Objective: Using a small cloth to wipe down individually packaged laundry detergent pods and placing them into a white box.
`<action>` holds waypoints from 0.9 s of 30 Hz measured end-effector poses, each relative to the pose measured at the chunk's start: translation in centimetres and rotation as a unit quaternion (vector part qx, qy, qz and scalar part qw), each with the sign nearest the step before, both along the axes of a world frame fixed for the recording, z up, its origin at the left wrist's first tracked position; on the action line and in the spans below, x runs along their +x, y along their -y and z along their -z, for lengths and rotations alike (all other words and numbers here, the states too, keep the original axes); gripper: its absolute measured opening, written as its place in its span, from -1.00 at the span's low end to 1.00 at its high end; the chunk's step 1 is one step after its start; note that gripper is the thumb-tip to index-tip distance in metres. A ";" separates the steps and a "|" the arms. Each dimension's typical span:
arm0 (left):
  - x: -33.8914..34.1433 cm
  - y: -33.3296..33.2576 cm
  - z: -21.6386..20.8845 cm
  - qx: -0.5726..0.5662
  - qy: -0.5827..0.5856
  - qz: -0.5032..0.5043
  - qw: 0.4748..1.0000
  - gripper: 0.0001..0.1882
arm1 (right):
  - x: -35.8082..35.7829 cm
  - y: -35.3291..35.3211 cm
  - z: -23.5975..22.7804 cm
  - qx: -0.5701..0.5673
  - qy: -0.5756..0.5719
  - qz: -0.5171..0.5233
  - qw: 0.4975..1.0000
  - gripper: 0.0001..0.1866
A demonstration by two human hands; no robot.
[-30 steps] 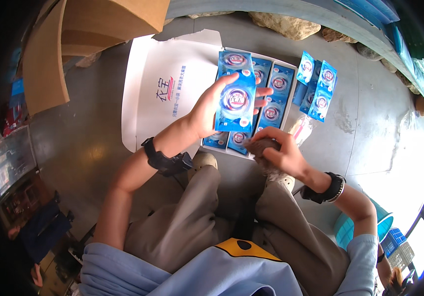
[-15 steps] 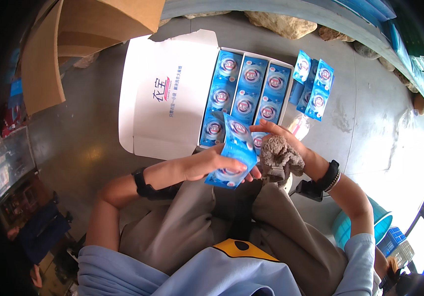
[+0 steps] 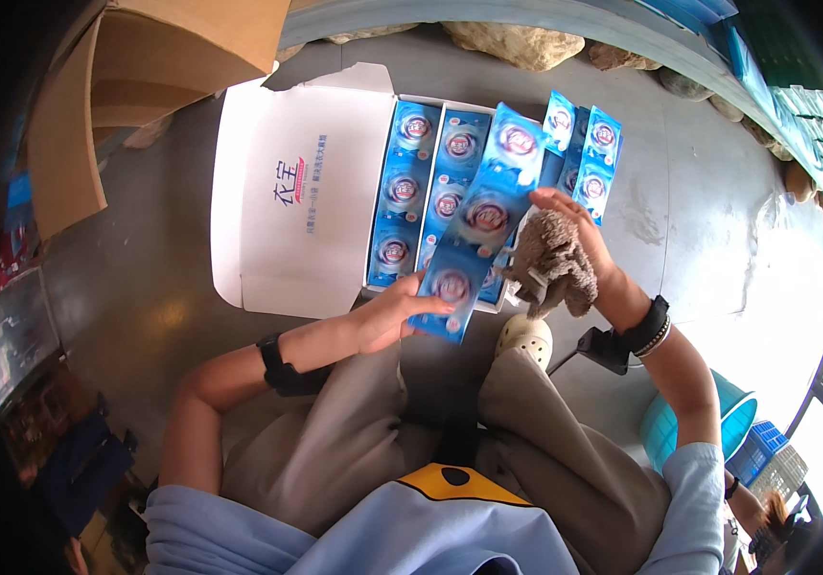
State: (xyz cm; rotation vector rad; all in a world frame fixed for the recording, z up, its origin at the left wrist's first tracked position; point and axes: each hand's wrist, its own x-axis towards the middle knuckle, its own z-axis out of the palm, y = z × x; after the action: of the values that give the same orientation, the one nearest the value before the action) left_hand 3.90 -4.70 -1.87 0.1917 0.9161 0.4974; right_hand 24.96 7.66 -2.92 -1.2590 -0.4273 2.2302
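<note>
**Blue packet strip [image 3: 485, 216] swings open over the white box [image 3: 250, 259]!**

Half a second back it was doubled over in the left hand [image 3: 392, 318], below the box's near edge; now it runs out long, slanting up over the box's right side, three packets showing in a row. From my end of the feed, the left grip is pinched firm on the lower end, thumb on top, just in front of the box. And the right hand [image 3: 595, 244], off the box's near right corner, has come up alongside the strip, its grip closed round a bunched brown cloth [image 3: 557, 259], fingertips right at the strip's edge!

I'd call this the handling stage, strip spread and cloth at the ready. My read: the next move calls for a steady left hold and a flat, unkinked strip.

Now, what can't I see? Whether those right fingertips touch the strip or only hover, I can't tell; the cloth hides the right thumb. The strip covers most of the box's right column, and its top packet is blurred. Right of the box, more blue packets [image 3: 598, 172] overlap on the floor [image 3: 689, 163]; I can't count them.
</note>
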 end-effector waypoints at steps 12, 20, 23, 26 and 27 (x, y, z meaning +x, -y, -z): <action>4.0 -2.9 3.2 -0.037 -0.011 -0.007 0.999 -0.70 | 7.2 -2.5 2.0 0.204 0.235 0.043 0.950 -0.79; 8.4 -6.6 7.1 0.003 -0.029 0.042 0.999 -0.74 | 10.3 -6.9 4.9 0.287 0.440 0.005 0.851 -0.81; 10.1 -8.6 9.6 0.020 -0.029 0.005 0.999 -0.79 | 11.8 -9.4 6.5 0.303 0.485 -0.002 0.820 -0.83; 10.8 -9.9 10.0 0.051 -0.099 0.004 0.994 -0.83 | 12.4 -11.0 7.5 0.291 0.451 -0.002 0.844 -0.82; 10.9 -10.2 10.0 0.051 -0.100 0.003 0.994 -0.83 | 12.4 -11.6 7.8 0.291 0.449 -0.003 0.845 -0.82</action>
State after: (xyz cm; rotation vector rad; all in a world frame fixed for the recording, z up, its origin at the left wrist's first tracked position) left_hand 14.85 5.45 -11.91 0.3407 1.0861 0.5269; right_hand 37.31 19.24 -10.76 -1.8336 -1.3256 1.1839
